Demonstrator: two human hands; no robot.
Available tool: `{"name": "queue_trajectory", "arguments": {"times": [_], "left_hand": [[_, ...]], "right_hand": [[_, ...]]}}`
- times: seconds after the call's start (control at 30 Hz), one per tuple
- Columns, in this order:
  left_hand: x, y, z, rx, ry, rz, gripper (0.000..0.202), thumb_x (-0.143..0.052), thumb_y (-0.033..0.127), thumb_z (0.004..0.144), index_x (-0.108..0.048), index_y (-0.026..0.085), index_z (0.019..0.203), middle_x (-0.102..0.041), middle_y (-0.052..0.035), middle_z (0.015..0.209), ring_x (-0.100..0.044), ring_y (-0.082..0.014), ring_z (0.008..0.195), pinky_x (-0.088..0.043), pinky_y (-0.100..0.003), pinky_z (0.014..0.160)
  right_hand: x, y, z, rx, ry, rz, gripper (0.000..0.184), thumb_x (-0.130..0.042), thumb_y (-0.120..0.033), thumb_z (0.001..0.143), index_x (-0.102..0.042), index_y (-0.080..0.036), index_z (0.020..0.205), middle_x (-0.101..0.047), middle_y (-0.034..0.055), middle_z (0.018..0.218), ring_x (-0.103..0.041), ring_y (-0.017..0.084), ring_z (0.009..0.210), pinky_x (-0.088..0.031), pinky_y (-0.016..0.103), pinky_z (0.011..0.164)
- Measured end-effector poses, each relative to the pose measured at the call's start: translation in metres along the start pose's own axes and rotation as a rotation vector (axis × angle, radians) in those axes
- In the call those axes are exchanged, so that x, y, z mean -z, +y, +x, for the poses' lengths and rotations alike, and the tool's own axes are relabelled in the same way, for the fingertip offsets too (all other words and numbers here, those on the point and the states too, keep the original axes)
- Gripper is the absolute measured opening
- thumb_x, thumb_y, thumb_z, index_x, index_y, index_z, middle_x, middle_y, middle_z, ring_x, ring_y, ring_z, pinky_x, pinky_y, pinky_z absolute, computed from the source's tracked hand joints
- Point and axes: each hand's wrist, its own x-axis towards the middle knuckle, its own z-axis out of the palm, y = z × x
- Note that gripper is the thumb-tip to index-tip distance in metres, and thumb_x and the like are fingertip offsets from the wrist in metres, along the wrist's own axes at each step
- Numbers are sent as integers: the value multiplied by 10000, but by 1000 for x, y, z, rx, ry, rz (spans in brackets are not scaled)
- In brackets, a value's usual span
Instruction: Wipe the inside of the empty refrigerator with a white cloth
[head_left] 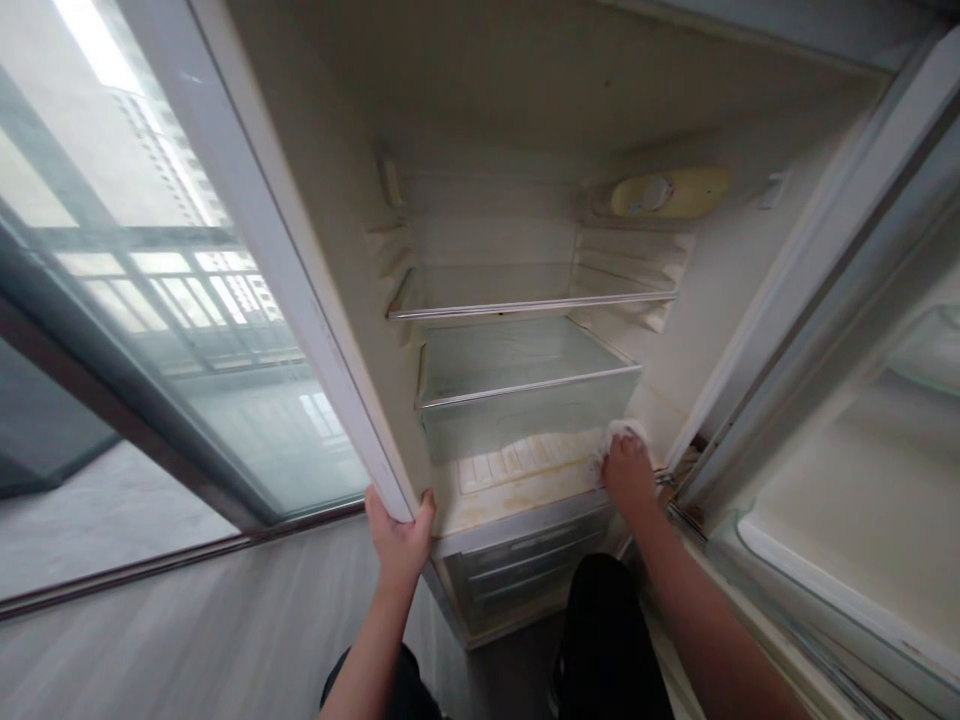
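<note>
My left hand grips the lower left front edge of an open refrigerator, thumb on the inner side and fingers around the outside. In my right hand is a crumpled white cloth, pressed at the right end of the compartment floor. Yellowish-brown stains mark that ribbed floor. Just above it sits a clear drawer, and higher up a glass shelf spans the compartment. My right fingertips are partly hidden by the cloth and the back of the hand.
The refrigerator door stands open on the right. Below the compartment is a freezer section with a drawer. A yellowed lamp and dial housing juts from the inner right wall. At left are a sliding glass door and grey floor.
</note>
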Motion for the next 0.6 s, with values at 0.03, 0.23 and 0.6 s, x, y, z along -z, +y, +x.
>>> {"name": "queue_trajectory", "arguments": {"times": [0.03,0.23,0.6], "left_hand": [[0,0,0,3,-1,3,445,-728,488,793,-567,199,1091,-565,-40,996,-582,-249,963,-497,-409,897],[1,3,0,18,-18,6,454,-729,481,799,-564,197,1113,-571,-53,1033,-582,-264,997,-493,-429,938],[-1,-4,2,22,-12,5,437,-740,507,769,-544,218,1033,-539,-32,977,-558,-257,928,-491,-430,900]], "right_hand": [[-2,12,2,-31,32,-13,515,-370,-102,942,-582,113,1358,-600,363,1331,-552,430,1313,-415,579,1136],[-23,19,-16,207,124,212,557,-371,-137,947,-490,73,1449,-467,311,1533,-402,340,1493,-397,508,1223],[-10,8,20,-158,126,828,400,-490,-375,880,-696,-86,1063,-717,218,1072,-661,334,1067,-500,535,1043]]}}
